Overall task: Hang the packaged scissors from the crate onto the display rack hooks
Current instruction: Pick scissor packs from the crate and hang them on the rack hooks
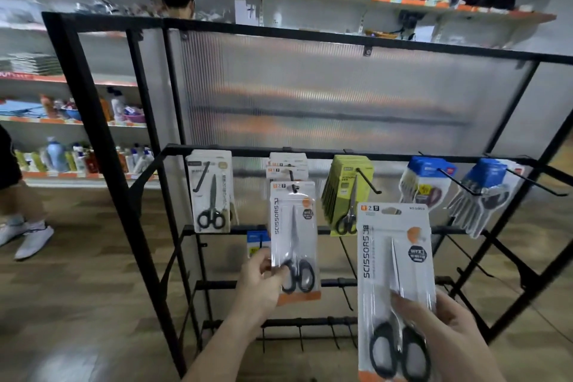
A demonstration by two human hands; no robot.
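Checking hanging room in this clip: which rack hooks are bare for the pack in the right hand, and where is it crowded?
Bare: the bottom rail's hooks, below the left hand, and a hook on the rail above. Crowded: the top rail, where grey packs, white packs, yellow-green packs and blue packs load each visible hook.

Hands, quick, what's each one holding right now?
Left hand: pinches the lower edge of the scissors pack at the hook.
Right hand: holds a second scissors pack, not on any hook.
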